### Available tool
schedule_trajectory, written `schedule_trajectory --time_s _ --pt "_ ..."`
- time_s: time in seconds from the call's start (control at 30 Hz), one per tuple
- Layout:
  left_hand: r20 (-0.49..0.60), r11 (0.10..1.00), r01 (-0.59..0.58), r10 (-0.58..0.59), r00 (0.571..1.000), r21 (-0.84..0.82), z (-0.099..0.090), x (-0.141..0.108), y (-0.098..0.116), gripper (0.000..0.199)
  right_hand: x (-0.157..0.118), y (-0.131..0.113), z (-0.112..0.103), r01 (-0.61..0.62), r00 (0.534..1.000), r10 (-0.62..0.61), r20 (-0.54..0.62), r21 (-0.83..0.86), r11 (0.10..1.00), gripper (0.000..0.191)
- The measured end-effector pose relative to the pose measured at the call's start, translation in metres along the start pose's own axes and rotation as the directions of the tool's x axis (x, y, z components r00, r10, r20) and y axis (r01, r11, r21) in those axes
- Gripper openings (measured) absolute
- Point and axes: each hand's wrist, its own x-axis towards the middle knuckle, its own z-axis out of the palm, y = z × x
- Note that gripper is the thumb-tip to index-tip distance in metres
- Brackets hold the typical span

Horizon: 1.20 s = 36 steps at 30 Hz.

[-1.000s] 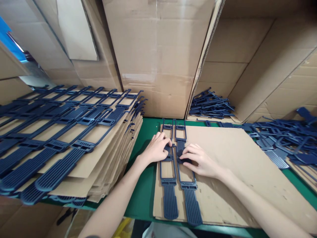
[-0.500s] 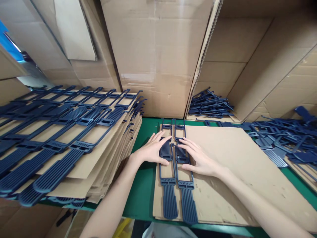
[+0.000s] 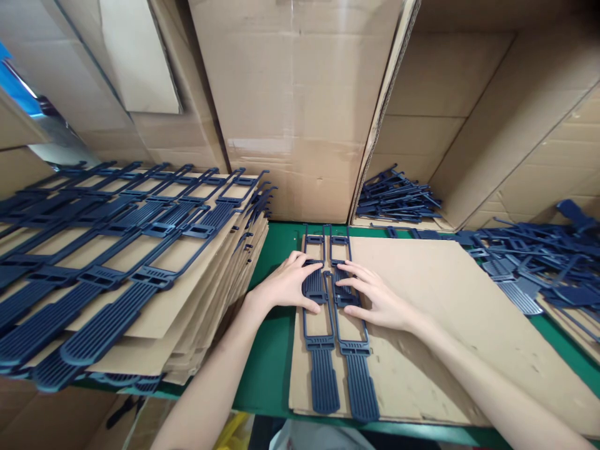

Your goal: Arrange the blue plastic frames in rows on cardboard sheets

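Note:
Two columns of dark blue plastic parts lie on a cardboard sheet [image 3: 422, 294], each part with a ribbed flat paddle and an open rectangular frame. The front left part [image 3: 324, 380] and front right part [image 3: 362, 384] lie side by side, paddles towards me and slightly over the sheet's near edge. Their frames overlap the ribbed paddles of the parts behind. My left hand [image 3: 288, 284] rests at the left column, thumb and fingers spread around the rear left paddle [image 3: 313, 282]. From the right, my right hand [image 3: 379, 297] touches the right column with its fingers apart, partly covering the rear right part [image 3: 340, 250].
At left stands a tall stack [image 3: 206, 325] of cardboard sheets layered with similar blue parts. Loose parts [image 3: 529, 256] are heaped at right, and another pile [image 3: 398, 197] lies in a cardboard box [image 3: 450, 81]. Beneath is a green table [image 3: 262, 375]; a large carton panel [image 3: 300, 112] stands behind.
The front two parts have turned slightly, their near ends shifting a little to the right. My right hand's fingers have moved slightly on the right column. The left hand has barely moved.

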Motion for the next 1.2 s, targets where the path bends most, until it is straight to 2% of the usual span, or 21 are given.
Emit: schedule_trajectory --time_s 0.2,0.37,0.5,0.77,1.2 --pt "-0.013 1.0 0.023 -0.022 1.0 0.012 0.003 0.0 -0.001 0.095 0.001 0.0 -0.002 0.032 0.998 -0.032 -0.044 -0.003 0.999 0.033" --pt "-0.021 1.0 0.021 -0.02 1.0 0.008 0.005 0.001 -0.002 0.09 0.001 0.002 -0.002 0.054 0.997 -0.054 -0.055 -0.008 0.999 0.028" --pt "-0.013 0.997 0.021 -0.02 1.0 0.078 0.003 0.002 0.0 0.085 0.001 0.003 -0.002 0.052 0.998 -0.052 -0.045 -0.017 0.999 0.027" --pt "-0.01 0.98 0.065 -0.065 0.998 0.189 0.0 -0.001 0.003 0.09 0.0 0.003 -0.003 0.056 0.998 -0.056 -0.033 -0.004 0.998 0.027" --pt "0.051 0.991 0.052 -0.059 0.997 0.126 -0.006 -0.003 0.008 0.089 -0.001 0.001 -0.002 0.065 0.997 -0.067 0.026 0.058 0.996 0.031"
